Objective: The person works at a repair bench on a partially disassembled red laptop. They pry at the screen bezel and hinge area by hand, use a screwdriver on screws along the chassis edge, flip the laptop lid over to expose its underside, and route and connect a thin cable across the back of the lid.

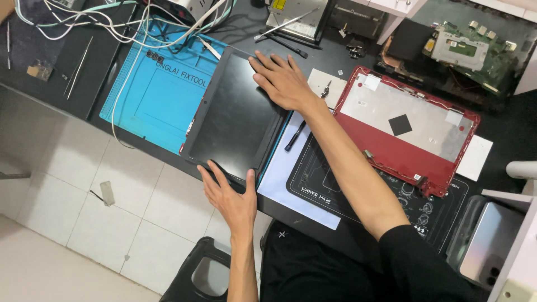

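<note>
A dark laptop screen panel with a black bezel [238, 114] lies flat on the blue work mat [151, 95] at the desk's front edge. My left hand [229, 198] reaches up from below, fingers spread, thumb and fingertips touching the panel's near edge. My right hand [282, 81] rests palm-down on the panel's far right corner, fingers spread. Neither hand is closed around anything. A thin red edge shows under the panel's left side.
A red laptop lid [403, 151] with a silver inner sheet lies to the right on a black mat [330, 190]. A black pen-like tool [295, 136], a green circuit board [470, 53], white cables [128, 28], tweezers [78, 67] and a phone [489, 243] surround it. Tiled floor lies below left.
</note>
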